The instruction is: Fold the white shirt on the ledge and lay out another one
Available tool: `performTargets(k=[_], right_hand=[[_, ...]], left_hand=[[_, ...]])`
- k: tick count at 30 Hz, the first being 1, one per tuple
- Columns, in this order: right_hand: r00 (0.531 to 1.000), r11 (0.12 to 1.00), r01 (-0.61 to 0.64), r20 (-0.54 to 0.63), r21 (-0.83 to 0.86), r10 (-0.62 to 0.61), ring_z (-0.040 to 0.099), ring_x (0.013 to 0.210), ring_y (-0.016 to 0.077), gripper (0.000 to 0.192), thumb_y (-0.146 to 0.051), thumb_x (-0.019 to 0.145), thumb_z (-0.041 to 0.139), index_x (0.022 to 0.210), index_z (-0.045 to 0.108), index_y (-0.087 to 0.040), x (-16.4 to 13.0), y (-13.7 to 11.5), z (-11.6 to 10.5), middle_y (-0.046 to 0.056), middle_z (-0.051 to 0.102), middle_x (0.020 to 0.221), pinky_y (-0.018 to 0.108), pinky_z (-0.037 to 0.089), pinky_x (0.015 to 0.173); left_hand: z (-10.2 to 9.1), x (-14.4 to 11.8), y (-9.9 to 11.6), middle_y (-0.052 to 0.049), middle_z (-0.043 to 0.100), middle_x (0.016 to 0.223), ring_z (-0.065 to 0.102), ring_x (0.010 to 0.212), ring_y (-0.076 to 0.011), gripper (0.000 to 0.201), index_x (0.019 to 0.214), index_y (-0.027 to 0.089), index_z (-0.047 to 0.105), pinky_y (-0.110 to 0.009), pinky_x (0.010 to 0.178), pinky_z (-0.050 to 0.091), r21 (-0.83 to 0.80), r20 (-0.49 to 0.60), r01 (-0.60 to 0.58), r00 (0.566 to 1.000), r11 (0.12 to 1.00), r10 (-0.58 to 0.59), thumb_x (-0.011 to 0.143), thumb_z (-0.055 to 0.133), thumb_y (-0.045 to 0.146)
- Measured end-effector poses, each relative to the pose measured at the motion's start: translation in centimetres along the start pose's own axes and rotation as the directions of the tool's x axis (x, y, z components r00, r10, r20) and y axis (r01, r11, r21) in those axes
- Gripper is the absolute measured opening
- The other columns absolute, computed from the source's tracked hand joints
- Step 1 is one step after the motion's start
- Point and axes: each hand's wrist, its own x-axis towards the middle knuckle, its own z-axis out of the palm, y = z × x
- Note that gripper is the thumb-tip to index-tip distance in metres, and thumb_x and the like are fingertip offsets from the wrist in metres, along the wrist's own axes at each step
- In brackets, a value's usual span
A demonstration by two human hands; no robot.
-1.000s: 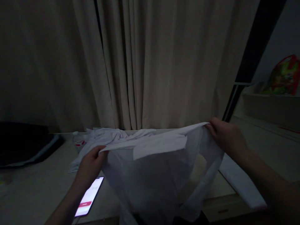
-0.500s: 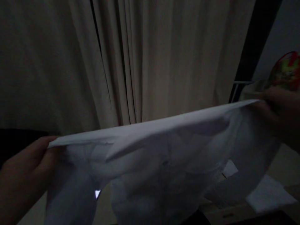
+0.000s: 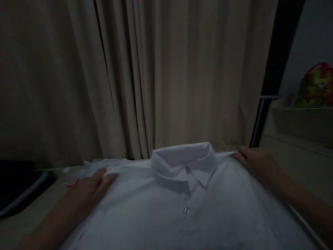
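Note:
A white collared shirt (image 3: 166, 205) lies spread out, front side up, its collar (image 3: 179, 156) standing at the far end and a button showing below it. On the shirt's left shoulder area rests my left hand (image 3: 88, 187), slightly blurred, fingers stretched out and apart on the cloth. My right hand (image 3: 256, 163) pinches the far edge of the right shoulder between thumb and fingers. The lower part of the shirt runs out of the bottom of the view.
Beige curtains (image 3: 197, 80) hang just behind the shirt. A dark item with a pale stripe (image 3: 26, 191) lies at left. More white cloth (image 3: 104, 163) is bunched beyond my left hand. A red and yellow bag (image 3: 317, 86) sits on a ledge at right.
The shirt was stretched in the air between both hands; now it is lowered and lies flat with its collar visible. My left hand's fingers have loosened, and both hands have come inward.

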Motion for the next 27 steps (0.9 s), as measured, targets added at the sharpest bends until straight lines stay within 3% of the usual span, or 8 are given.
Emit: performTargets(k=[3,7,11,14,17,21,24,27], right_hand=[[0.964,0.989,0.149,0.226,-0.015,-0.142,0.064,0.063,0.0209,0.053,-0.061,0.091,0.027,0.076,0.059,-0.021,0.9,-1.0,11.2,0.008,0.07,0.073,0.029,0.036,0.057],[0.91,0.997,0.071,0.409,0.004,-0.067,0.067,0.08,0.0251,0.043,-0.049,0.094,0.033,0.094,0.061,-0.017,0.5,-2.2,24.2,0.013,0.071,0.089,0.032,0.043,0.064],[0.884,0.997,0.004,0.466,0.072,-0.037,0.061,0.102,0.0269,0.034,-0.03,0.09,0.044,0.116,0.057,-0.012,-4.3,-6.0,32.5,0.019,0.063,0.113,0.036,0.047,0.08],[0.899,0.98,0.018,0.426,0.2,-0.104,0.055,0.115,0.0274,0.039,-0.031,0.09,0.041,0.122,0.055,-0.013,-10.4,-9.4,35.5,0.018,0.058,0.125,0.04,0.043,0.097],[0.892,0.959,0.028,0.426,0.281,-0.151,0.046,0.126,0.03,0.045,-0.039,0.091,0.04,0.127,0.053,-0.016,-15.5,-11.7,36.7,0.017,0.051,0.135,0.046,0.036,0.106],[0.879,0.941,-0.006,0.451,0.338,-0.157,0.036,0.134,0.0305,0.052,-0.047,0.092,0.037,0.134,0.047,-0.019,-17.3,-12.7,37.5,0.016,0.043,0.143,0.051,0.031,0.11],[0.903,0.924,-0.033,0.408,0.381,-0.136,0.032,0.136,0.0293,0.053,-0.045,0.092,0.036,0.136,0.044,-0.018,-17.0,-12.8,36.3,0.015,0.04,0.146,0.051,0.03,0.111],[0.937,0.901,-0.069,0.338,0.428,-0.089,0.03,0.137,0.0289,0.052,-0.039,0.09,0.039,0.138,0.042,-0.02,-19.5,-12.0,33.0,0.012,0.038,0.147,0.05,0.032,0.111]], left_hand=[[8.1,4.6,-0.6,-0.012,0.073,0.091,0.067,0.091,-0.0273,0.053,0.104,0.018,0.058,-0.035,0.078,0.048,0.068,0.217,-0.043,0.976,0.997,0.027,0.085,0.028,0.058],[20.4,8.2,-1.9,-0.014,0.071,0.096,0.067,0.088,-0.0279,0.051,0.108,0.016,0.054,-0.037,0.073,0.048,0.244,0.264,-0.084,0.964,0.966,0.017,0.09,0.019,0.049],[30.9,5.6,-1.4,-0.018,0.062,0.118,0.059,0.108,-0.0284,0.046,0.124,0.011,0.05,-0.042,0.089,0.045,0.281,0.233,-0.199,0.963,0.939,0.134,0.09,0.027,0.031],[35.9,0.8,-0.6,-0.014,0.056,0.132,0.051,0.122,-0.0258,0.045,0.128,0.019,0.051,-0.043,0.102,0.038,0.129,0.354,-0.323,0.898,0.938,0.26,0.09,0.031,0.033],[38.4,-3.1,-0.7,-0.014,0.04,0.147,0.033,0.137,-0.0331,0.057,0.137,0.025,0.041,-0.055,0.11,0.027,0.116,0.476,-0.291,0.855,0.95,0.204,0.086,0.037,0.05],[39.7,-4.7,-1.5,-0.013,0.026,0.153,0.016,0.142,-0.0359,0.067,0.142,0.027,0.031,-0.06,0.112,0.017,0.154,0.45,-0.272,0.875,0.95,0.178,0.084,0.03,0.061],[38.7,-4.8,-1.9,-0.013,0.028,0.152,0.017,0.141,-0.0354,0.067,0.142,0.024,0.032,-0.059,0.113,0.019,0.145,0.422,-0.279,0.885,0.949,0.196,0.084,0.034,0.058],[35.4,-6.5,-3.3,-0.012,0.038,0.148,0.027,0.139,-0.032,0.059,0.137,0.019,0.043,-0.053,0.114,0.027,0.111,0.382,-0.244,0.905,0.963,0.185,0.083,0.038,0.045]])
